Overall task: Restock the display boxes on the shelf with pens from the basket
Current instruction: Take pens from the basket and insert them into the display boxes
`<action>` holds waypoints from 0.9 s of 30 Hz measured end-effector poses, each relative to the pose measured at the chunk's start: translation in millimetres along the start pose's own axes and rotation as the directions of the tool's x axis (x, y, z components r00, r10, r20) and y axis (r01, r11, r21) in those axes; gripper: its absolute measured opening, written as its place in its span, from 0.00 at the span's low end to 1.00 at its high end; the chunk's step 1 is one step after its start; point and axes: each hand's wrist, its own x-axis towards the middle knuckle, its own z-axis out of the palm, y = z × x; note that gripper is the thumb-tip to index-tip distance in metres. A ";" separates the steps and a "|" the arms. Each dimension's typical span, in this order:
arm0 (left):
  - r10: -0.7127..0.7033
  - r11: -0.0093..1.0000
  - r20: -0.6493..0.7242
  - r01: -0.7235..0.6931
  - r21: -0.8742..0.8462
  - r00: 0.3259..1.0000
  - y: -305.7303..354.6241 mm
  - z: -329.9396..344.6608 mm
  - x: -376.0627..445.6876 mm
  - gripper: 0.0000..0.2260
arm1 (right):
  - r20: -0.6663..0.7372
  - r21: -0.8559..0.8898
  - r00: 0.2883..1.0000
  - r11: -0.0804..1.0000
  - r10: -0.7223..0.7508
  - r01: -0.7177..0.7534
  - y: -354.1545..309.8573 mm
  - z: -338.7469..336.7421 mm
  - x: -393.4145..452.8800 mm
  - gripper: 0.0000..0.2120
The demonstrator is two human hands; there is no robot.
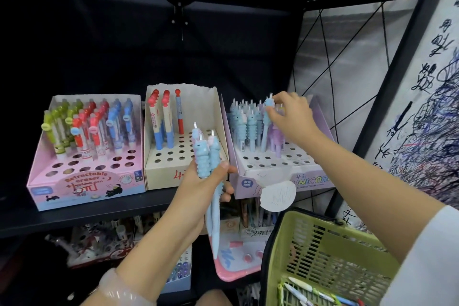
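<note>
Seating blue pen (267, 113) in unicorn box (308, 179), right hand (290, 117) pinching its top; keeping it upright over a free hole. Left hand (198, 189) gripping spare pens (208, 156); basket (323, 251) nearby.

We look from a single head-worn wide-angle view, forward and slightly down, close to a black shelf (104, 216) whose three display boxes sit at mid-frame, with our left hand (198, 189) and right hand (290, 117) reaching in from below and a green basket (330, 256) at lower right.
</note>
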 end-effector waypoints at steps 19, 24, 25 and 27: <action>0.087 0.991 -0.023 -0.089 -0.104 0.996 1.8 4.1 -3.4 0.06 | 0.596 0.532 0.780 0.821 -0.189 -0.208 -59.9 -7.5 -81.3 0.10; 0.111 0.983 -0.054 -0.118 -0.139 0.992 -0.3 3.2 -4.9 0.07 | 0.588 0.637 0.775 0.724 -0.232 -0.266 -62.0 -3.2 -91.1 0.07; 0.119 0.982 -0.060 -0.126 -0.141 0.991 -0.5 2.7 -4.9 0.07 | 0.577 0.654 0.780 0.710 -0.243 -0.263 -62.7 -1.8 -92.2 0.05; 0.112 0.981 -0.061 -0.120 -0.154 0.992 -0.4 0.3 -4.2 0.07 | 0.553 0.667 0.802 0.696 -0.223 -0.267 -63.5 -0.8 -92.0 0.03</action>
